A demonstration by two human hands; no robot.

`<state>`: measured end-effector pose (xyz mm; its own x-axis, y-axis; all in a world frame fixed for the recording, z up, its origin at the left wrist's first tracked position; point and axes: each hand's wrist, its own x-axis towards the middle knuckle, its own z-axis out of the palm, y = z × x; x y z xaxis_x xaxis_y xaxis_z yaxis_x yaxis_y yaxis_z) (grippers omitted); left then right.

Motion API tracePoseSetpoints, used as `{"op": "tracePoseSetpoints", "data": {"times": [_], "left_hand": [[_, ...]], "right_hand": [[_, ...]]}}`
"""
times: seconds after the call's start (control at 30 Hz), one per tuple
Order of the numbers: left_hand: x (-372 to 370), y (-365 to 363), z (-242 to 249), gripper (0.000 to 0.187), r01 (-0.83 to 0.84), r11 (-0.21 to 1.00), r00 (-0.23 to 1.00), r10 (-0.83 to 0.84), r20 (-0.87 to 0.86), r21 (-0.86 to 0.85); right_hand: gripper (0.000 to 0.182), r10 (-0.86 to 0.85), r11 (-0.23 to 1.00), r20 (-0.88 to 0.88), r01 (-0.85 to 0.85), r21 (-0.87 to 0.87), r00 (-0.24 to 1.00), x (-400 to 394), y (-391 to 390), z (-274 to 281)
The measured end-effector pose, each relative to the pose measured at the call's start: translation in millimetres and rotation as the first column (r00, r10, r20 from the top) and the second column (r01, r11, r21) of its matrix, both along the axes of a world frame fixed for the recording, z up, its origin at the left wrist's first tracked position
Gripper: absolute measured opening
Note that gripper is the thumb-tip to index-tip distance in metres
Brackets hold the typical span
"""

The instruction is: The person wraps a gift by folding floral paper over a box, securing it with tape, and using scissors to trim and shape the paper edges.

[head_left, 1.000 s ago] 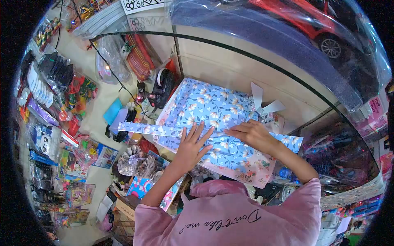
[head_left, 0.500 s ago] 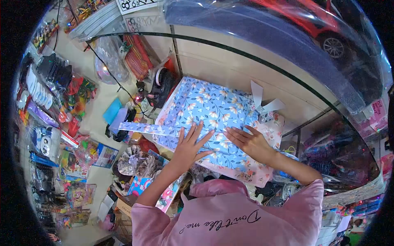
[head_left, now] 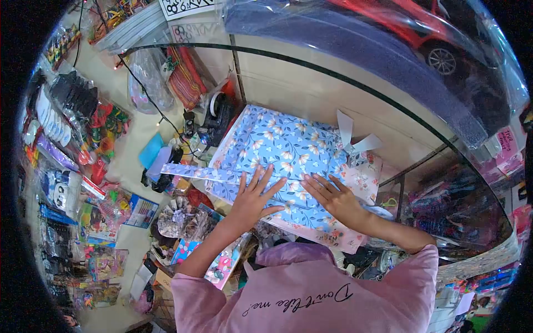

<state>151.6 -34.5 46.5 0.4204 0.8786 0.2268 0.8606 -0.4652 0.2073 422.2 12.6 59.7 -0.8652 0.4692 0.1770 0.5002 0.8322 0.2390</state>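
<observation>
Blue floral wrapping paper (head_left: 283, 136) lies in folded layers in front of me. My left hand (head_left: 255, 194) rests flat on its near part, fingers spread. To the right of it, my right hand (head_left: 336, 200) also presses flat on the paper, its fingers stretched out. A narrow strip of the same floral paper (head_left: 189, 172) sticks out to the left. Pink floral paper (head_left: 363, 183) shows beneath, at the right and near edges. Whatever is under the blue layers is hidden.
A glass panel's dark edge (head_left: 311, 60) curves behind the paper. White curled strips (head_left: 355, 136) stand at the right. On the left are a black tape dispenser (head_left: 219, 111), a blue card (head_left: 155, 150) and many packaged goods (head_left: 61, 191). A boxed red toy car (head_left: 411, 25) is at upper right.
My right hand has turned slightly and flattened, its fingers closer to the left hand. My left hand has barely moved on the paper.
</observation>
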Motion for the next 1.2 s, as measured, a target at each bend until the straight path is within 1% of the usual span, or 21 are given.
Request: {"op": "tracePoseSetpoints", "data": {"times": [0.03, 0.1, 0.2, 0.3, 0.33, 0.43, 0.63, 0.67, 0.77, 0.87, 0.97, 1.0, 1.07, 1.2], "left_hand": [[3.3, -0.3, 0.5, 0.069, 0.006, 1.000, 1.000, -0.006, 0.024, 0.014], [17.0, 0.5, 1.2, 0.070, 0.015, 0.999, 0.997, -0.018, 0.072, 0.045], [46.3, 1.3, 3.9, 0.068, 0.020, 0.999, 0.967, -0.027, 0.254, 0.028], [50.2, -4.1, -2.2, 0.065, 0.001, 1.000, 0.978, 0.001, 0.210, -0.007], [47.2, -7.2, -0.4, 0.067, 0.008, 0.999, 0.972, 0.003, 0.234, -0.047], [34.3, -11.9, -9.1, 0.066, -0.011, 1.000, 0.988, 0.011, 0.153, -0.005], [6.4, -18.8, -6.3, 0.062, -0.133, 0.991, 0.978, 0.136, 0.158, -0.030], [0.9, -20.9, -1.3, 0.061, -0.152, 0.986, 0.979, 0.160, 0.130, -0.070], [-7.9, -20.3, -2.5, 0.060, -0.192, 0.978, 0.970, 0.201, 0.136, -0.076], [-8.2, -20.0, -0.2, 0.059, -0.187, 0.977, 0.968, 0.200, 0.149, -0.099], [-9.6, -18.3, -6.2, 0.060, -0.188, 0.980, 0.969, 0.195, 0.148, -0.065], [-9.8, -18.2, -6.1, 0.059, -0.192, 0.979, 0.969, 0.201, 0.146, -0.074], [-8.5, -17.5, -4.5, 0.059, -0.197, 0.976, 0.968, 0.208, 0.141, -0.091], [-2.0, -11.3, 0.7, 0.056, -0.183, 0.979, 0.954, 0.200, 0.223, -0.093]], "right_hand": [[0.068, 0.000, 1.000, -0.003, 0.000, -0.003, 1.000, -1.2, -0.8, -0.5], [0.067, -0.009, 0.998, -0.039, 0.007, -0.061, 0.999, -3.9, -2.5, -1.8], [0.066, -0.001, 0.993, -0.047, -0.004, -0.116, 0.999, -6.7, -3.8, 6.1], [0.063, 0.025, 0.994, -0.046, -0.030, -0.101, 0.999, -8.0, -0.4, 10.2], [0.062, 0.034, 0.995, -0.047, -0.039, -0.091, 0.998, -9.0, -0.1, 9.7], [0.060, 0.084, 0.993, -0.062, -0.088, -0.078, 0.995, -16.6, 6.1, 12.2], [0.052, 0.200, 0.980, -0.115, -0.201, 0.001, 0.973, -50.7, 21.9, 12.9], [0.062, 0.150, 0.987, 0.018, -0.148, -0.064, 0.989, -56.7, 23.7, 15.1], [0.052, 0.201, 0.979, -0.077, -0.202, -0.010, 0.977, -63.5, 34.5, 16.7], [0.039, 0.192, 0.965, -0.167, -0.217, -0.147, 0.967, -52.1, 59.5, 24.5], [0.033, 0.232, 0.951, -0.080, -0.244, -0.191, 0.969, -32.3, 77.0, 52.5], [0.030, 0.268, 0.933, -0.163, -0.298, -0.201, 0.949, -26.0, 81.9, 49.0], [0.032, 0.266, 0.933, -0.168, -0.298, -0.204, 0.949, -16.8, 84.5, 43.1], [0.034, 0.276, 0.915, -0.223, -0.327, -0.237, 0.935, -12.8, 85.8, 32.9]]}}
